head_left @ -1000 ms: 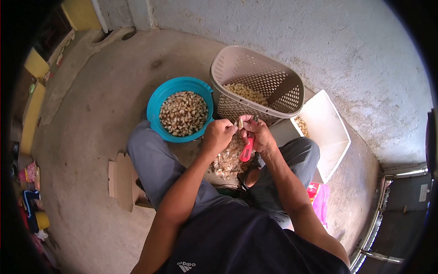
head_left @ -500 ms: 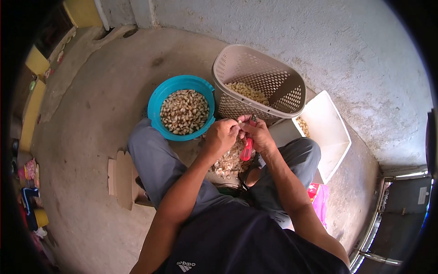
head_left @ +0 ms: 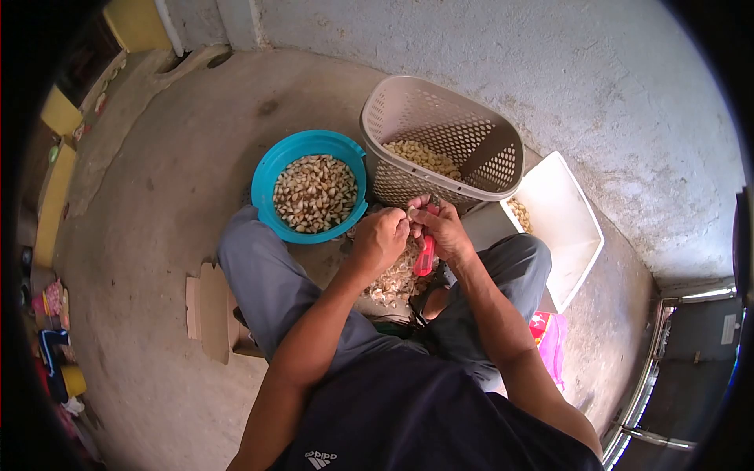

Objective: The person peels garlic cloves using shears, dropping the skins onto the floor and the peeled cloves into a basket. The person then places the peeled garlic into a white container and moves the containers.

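Observation:
My left hand point(head_left: 382, 235) and my right hand point(head_left: 444, 229) meet over the floor between my knees. The left fingers pinch a small pale garlic clove point(head_left: 411, 211), partly hidden by the fingertips. In my right hand is a red utility knife point(head_left: 425, 257), its handle pointing down toward me; its blade is not clearly visible. Beneath both hands lies a heap of papery garlic skins point(head_left: 390, 284). A blue basin point(head_left: 266, 182) of unpeeled cloves stands left of my hands. Beyond them a grey-brown perforated basket point(head_left: 408, 182) holds peeled cloves point(head_left: 424, 156).
At right a white box point(head_left: 572, 235) leans open beside the basket, with some cloves point(head_left: 518, 213) near it. Cardboard point(head_left: 212, 310) lies by my left knee, and a pink bag point(head_left: 553, 349) by the right one. A wall point(head_left: 550, 78) rises behind the basket.
My fingers have shifted slightly around the clove, and the right fingertips cover the knife's upper end differently. The whole view has moved a little; the containers stay in place.

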Tool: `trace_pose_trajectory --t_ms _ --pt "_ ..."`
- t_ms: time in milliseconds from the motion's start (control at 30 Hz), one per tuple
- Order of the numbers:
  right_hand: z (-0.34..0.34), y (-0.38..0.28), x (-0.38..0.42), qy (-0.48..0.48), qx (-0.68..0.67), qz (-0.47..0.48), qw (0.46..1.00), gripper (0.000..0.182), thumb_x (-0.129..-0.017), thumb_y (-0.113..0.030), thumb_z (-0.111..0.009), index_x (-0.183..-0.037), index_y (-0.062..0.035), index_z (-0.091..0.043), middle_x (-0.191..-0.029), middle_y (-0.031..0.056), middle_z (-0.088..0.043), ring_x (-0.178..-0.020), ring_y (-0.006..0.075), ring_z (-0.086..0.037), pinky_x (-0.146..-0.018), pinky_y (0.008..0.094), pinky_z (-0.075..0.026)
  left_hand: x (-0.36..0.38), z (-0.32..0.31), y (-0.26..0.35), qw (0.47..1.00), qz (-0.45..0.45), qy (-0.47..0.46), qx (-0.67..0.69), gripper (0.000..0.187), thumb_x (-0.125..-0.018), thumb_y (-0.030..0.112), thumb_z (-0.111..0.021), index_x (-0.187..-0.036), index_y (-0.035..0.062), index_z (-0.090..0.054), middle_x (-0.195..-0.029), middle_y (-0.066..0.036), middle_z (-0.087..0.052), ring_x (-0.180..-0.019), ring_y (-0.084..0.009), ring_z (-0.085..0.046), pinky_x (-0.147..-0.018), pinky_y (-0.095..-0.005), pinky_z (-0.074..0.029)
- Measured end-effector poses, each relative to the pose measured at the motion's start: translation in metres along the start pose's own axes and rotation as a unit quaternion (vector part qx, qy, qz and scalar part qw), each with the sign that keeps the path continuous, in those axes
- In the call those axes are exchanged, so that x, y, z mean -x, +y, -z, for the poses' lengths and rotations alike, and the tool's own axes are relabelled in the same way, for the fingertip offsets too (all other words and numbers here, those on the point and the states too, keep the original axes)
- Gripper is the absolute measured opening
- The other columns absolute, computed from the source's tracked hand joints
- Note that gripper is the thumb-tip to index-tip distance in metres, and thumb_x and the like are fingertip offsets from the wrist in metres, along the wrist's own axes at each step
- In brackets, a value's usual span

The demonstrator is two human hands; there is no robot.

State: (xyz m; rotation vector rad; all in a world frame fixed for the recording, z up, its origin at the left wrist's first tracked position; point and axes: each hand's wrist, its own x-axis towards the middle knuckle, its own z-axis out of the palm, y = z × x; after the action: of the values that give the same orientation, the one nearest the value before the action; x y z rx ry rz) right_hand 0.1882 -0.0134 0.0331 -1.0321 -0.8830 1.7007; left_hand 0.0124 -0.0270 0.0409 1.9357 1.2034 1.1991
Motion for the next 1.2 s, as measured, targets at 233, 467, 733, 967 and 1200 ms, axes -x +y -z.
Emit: trace_pose_trajectory --t_ms 233,467,733,967,1200 --pt "-0.003 0.002 0.002 0.0 0.009 0.012 1.0 0.016 -0.094 -0.004 -0.069 -0.107 -0.003 -0.058 -0.081 0.0042 -0.065 -0.059 0.0115 -0.062 -0.044 0.0256 -0.048 0.003 -0.004 -0.002 0.999 0.028 -0.008 0.033 0.007 -0.088 0.0 -0.065 -0.083 -0.0032 -0.063 -0.069 -0.022 -0.061 -0.061 -0.0352 -0.063 -0.057 -0.0397 -0.048" --pt "-0.008 0.001 0.003 0.01 0.01 0.008 1.0 0.014 -0.094 -0.003 -0.067 -0.106 -0.0004 -0.06 -0.08 0.007 -0.065 -0.055 0.0122 -0.06 -0.04 0.0266 -0.047 0.005 -0.013 -0.016 0.997 0.054 0.0 0.049 0.007 -0.088 0.002 -0.065 -0.084 -0.0037 -0.064 -0.065 -0.016 -0.061 -0.058 -0.0179 -0.061 -0.055 -0.0343 -0.047" --pt "0.012 0.0 0.0 -0.088 -0.185 -0.102 0.974 0.017 -0.093 -0.004 -0.064 -0.108 0.0042 -0.062 -0.077 0.0108 -0.064 -0.045 0.0112 -0.051 -0.036 0.025 -0.045 -0.005 0.003 -0.02 0.993 0.106 -0.007 0.052 0.011 -0.085 0.01 -0.068 -0.082 -0.0004 -0.066 -0.066 -0.018 -0.064 -0.059 -0.0302 -0.066 -0.057 -0.0389 -0.049" --pt "0.002 -0.013 0.01 -0.094 -0.174 -0.098 0.975 0.023 -0.091 -0.002 -0.068 -0.113 0.0036 -0.062 -0.078 0.0102 -0.066 -0.046 0.0103 -0.056 -0.037 0.0233 -0.045 -0.009 0.007 -0.03 0.991 0.129 0.021 -0.007 0.009 -0.084 0.008 -0.069 -0.082 -0.0007 -0.068 -0.067 -0.017 -0.065 -0.061 -0.0303 -0.067 -0.058 -0.0399 -0.05" --pt "0.01 -0.013 0.005 -0.026 -0.001 -0.057 0.998 0.025 -0.088 -0.004 -0.075 -0.109 0.0035 -0.064 -0.078 0.0084 -0.068 -0.052 0.0099 -0.059 -0.041 0.023 -0.045 -0.003 0.009 -0.013 0.99 0.076 -0.104 -0.047 0.009 -0.086 0.009 -0.072 -0.094 0.0048 -0.074 -0.074 -0.017 -0.07 -0.067 -0.0305 -0.07 -0.064 -0.0409 -0.052"
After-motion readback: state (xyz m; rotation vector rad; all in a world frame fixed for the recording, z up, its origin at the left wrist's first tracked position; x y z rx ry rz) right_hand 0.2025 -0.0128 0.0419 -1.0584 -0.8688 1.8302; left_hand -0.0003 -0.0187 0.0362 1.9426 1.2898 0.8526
